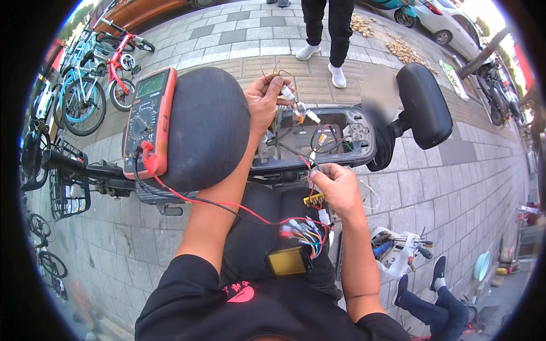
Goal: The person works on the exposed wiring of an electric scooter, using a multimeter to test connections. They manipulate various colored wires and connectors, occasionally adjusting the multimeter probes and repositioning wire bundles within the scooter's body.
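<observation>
My left hand (265,101) is closed around thin wires with a white plug connector (288,92), above the far edge of an open scooter compartment (364,133). Bare-looking wire ends stick up past the fingers. At the compartment's near edge, my right hand (340,186) pinches a wire (307,164) beside red and black leads; its exact grip is partly hidden. An orange-rimmed multimeter (149,116) leans on the black seat (213,131), its red and black test leads (230,206) running across my left forearm. A gold-faced controller box (287,262) with several coloured, plugged wires lies on my lap.
A scooter mirror or backrest-like black pad (426,105) rises at the right. Behind the compartment stands a person in black trousers (329,28). Parked bicycles (85,96) line the left. A tool tray (398,250) and another person's legs (435,304) are at lower right.
</observation>
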### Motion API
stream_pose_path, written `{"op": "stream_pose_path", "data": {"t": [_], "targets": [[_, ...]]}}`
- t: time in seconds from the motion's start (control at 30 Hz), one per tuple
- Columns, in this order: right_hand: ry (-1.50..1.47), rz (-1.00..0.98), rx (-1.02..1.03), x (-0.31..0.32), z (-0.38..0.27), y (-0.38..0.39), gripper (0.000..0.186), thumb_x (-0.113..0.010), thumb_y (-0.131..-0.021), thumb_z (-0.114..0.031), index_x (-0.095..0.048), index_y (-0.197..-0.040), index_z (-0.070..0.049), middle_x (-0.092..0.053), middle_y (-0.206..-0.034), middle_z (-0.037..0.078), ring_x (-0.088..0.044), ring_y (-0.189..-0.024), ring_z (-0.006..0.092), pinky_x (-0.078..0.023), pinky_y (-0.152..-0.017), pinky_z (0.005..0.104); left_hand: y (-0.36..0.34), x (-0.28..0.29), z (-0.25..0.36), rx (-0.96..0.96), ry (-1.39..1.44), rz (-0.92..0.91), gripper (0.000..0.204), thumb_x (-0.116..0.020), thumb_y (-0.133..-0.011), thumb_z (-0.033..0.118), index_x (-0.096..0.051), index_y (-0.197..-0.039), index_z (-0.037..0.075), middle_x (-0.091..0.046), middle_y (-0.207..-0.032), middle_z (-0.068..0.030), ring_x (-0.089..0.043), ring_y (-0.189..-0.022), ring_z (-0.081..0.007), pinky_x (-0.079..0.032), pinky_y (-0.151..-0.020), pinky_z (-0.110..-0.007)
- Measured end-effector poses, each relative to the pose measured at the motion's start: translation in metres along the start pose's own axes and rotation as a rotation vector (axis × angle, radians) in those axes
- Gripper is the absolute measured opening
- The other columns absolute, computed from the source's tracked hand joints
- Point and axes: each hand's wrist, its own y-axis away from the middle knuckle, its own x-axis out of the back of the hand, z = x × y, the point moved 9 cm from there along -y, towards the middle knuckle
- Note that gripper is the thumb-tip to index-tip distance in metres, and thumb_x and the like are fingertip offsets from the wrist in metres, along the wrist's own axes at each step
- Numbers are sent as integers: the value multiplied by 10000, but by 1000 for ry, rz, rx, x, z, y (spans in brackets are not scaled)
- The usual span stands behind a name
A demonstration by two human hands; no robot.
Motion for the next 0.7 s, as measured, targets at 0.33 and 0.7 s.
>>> {"op": "stream_pose_path", "data": {"t": [0.33,0.7], "targets": [[-118,-64,-81,-11,-5,3,288,-724,-960,-203,-743,-1066,64,-736,-852,60,-654,-658,109,-535,-567,296,-1,4,-2,24,-20,45,301,-682,-1068,165,-569,-1209,-76,-773,-1068,-200,-797,-914,-252,-687,-671,-311],[-95,-60,-88,-7,7,-1,208,-730,-987,-158,-768,-1070,29,-740,-940,7,-602,-814,51,-482,-711,251,1,9,-8,76,-72,82,342,-796,-991,167,-710,-1230,-62,-758,-1025,-97,-749,-830,-151,-661,-686,-268]]}}
